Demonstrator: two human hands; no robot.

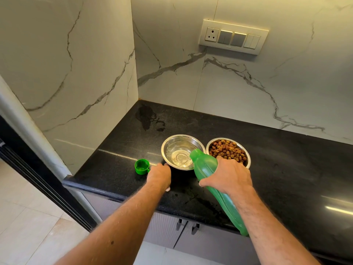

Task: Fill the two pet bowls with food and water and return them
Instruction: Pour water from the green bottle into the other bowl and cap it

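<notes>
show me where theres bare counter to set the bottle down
Bare counter runs right of the kibble bowl; more lies behind both bowls, though a wet patch sits there. It is crowded between the cap and water bowl.

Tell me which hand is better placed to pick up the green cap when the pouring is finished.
The left hand. It rests on the counter right beside the cap, with nothing in its fingers. The right hand grips the tilted bottle over the water bowl.
</notes>
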